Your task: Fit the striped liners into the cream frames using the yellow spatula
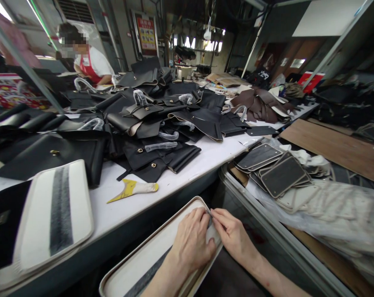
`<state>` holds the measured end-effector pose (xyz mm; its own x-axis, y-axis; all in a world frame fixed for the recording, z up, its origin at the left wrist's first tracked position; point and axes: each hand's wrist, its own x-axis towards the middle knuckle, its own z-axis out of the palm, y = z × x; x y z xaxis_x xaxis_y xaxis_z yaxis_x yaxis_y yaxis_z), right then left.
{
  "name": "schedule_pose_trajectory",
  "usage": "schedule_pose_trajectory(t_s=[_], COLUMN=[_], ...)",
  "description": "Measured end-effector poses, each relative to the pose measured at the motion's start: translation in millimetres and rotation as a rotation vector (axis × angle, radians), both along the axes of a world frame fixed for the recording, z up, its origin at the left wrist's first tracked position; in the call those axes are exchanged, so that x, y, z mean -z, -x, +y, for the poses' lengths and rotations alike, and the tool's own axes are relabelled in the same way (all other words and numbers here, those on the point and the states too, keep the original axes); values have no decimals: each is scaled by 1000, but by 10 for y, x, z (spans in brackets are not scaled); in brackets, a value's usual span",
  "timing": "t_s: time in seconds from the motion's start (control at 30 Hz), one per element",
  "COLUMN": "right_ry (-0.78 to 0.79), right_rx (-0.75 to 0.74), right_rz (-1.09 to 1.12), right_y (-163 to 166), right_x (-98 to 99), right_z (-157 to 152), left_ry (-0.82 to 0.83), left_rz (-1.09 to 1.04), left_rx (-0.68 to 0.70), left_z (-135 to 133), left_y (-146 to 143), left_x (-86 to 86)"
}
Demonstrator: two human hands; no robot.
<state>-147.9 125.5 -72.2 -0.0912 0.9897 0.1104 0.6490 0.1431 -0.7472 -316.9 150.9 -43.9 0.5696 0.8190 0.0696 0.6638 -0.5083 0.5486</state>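
Observation:
A long cream panel [156, 243] with rounded corners, a raised rim and a dark stripe lies slantwise in front of me, below the table edge. My left hand [195, 235] rests over its far right part, fingers bent and pressed together at the rim, thumb lower on the panel. Beside it, my right hand [228, 227] pinches the rim near the far right corner. The fingertips of both hands almost meet there. A small greyish bit shows between them, too small to name. Dark material lies under the panel's right side.
A similar striped cream piece [71, 206] lies at the left of the white table [112, 214]. A yellow-and-white pointed tool [133, 189] lies near the edge. Black bag parts [162, 115] pile up behind. At right, dark panels [282, 173] sit in stacks. A person in a red apron [94, 68] works far left.

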Motion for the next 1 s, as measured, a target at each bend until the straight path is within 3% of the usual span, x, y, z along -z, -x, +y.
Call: schedule_pose_trajectory(t_s=[0.2,0.5,0.6,0.77,0.83,1.0], right_ry=[-69,-189,-131,303,393,633], right_rx=[-147,-360,-312,-19,19,-45], right_rz=[-321,-726,-519,201,302,420], right_y=[42,127,77,-142,-202,-236], right_x=[-159,-105,-124,-20,63,134], right_z=[43,111,178,410,507,673], left_ry=[10,-47,-42,-32,-30,21], left_rz=[-13,-18,-5,2,-4,-36], left_rx=[-17,45,43,11,2,-16], left_z=[19,46,25,-17,-24,-6], left_y=[6,28,44,69,66,53], left_x=[49,86,70,80,90,104])
